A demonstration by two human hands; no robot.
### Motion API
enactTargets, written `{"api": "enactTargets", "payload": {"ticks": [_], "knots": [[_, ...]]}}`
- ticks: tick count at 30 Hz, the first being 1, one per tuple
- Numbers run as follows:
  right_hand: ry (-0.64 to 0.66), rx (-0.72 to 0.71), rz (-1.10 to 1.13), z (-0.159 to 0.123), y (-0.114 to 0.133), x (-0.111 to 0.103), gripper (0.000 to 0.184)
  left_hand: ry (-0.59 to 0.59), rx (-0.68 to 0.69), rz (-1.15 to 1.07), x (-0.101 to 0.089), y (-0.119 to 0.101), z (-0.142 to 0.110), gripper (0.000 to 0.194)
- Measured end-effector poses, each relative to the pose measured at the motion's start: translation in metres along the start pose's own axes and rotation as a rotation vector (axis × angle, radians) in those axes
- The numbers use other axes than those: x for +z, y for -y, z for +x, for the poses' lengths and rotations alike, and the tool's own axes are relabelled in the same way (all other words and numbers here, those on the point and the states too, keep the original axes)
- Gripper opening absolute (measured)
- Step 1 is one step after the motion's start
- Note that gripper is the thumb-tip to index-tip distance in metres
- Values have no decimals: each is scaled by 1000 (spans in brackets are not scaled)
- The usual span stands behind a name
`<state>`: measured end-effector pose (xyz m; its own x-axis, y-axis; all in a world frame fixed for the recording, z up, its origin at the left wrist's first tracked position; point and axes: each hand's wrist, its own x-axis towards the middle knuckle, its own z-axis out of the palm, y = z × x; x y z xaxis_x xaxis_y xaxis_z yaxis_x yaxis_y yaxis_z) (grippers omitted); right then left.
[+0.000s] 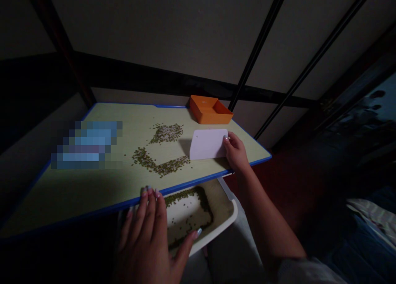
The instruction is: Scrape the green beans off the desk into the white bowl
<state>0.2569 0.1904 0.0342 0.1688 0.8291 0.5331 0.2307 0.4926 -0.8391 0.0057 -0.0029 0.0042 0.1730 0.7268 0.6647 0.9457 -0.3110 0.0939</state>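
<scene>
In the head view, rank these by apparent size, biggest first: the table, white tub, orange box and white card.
Table
White tub, partly hidden
Orange box and white card: too alike to rank

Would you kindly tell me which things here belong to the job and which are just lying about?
Seemingly in use:
blue-edged table
white flat sheet, in the right hand
white tub, by the left hand
greenish grains, on the table and in the tub

Apparently just lying about:
orange box, near the table's far edge
pixelated item, table's left
striped cloth, lower right
</scene>
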Motion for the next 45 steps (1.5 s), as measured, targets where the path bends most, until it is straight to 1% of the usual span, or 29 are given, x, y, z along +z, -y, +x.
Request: {"api": "enactTargets", "payload": {"ticks": [3, 11, 16, 21, 24, 31, 35, 45], "knots": [[9, 15, 10, 0, 2, 1, 22, 4, 7, 0, 0, 0, 0, 86], [-39, 23, 31, 1, 1, 1, 23, 13, 2, 4, -1, 1, 0, 86], [-14, 1, -21, 0, 6, 2, 25, 5, 7, 1, -1, 0, 1, 87], [3, 16, -8, 0, 9, 3, 27, 15, 1, -2, -2, 0, 1, 87], [40, 30, -4, 1, 10, 4, 29, 16, 2, -4, -1, 0, 1, 86], [79, 41, 48, 2, 8, 6, 30, 25, -10, -27, -1, 0, 1, 88], [82, 59, 41, 2, 6, 6, 30, 34, -29, -30, -1, -1, 0, 89], [74, 63, 57, 3, 5, 6, 29, 31, -4, -18, -3, -1, 2, 86]]}}
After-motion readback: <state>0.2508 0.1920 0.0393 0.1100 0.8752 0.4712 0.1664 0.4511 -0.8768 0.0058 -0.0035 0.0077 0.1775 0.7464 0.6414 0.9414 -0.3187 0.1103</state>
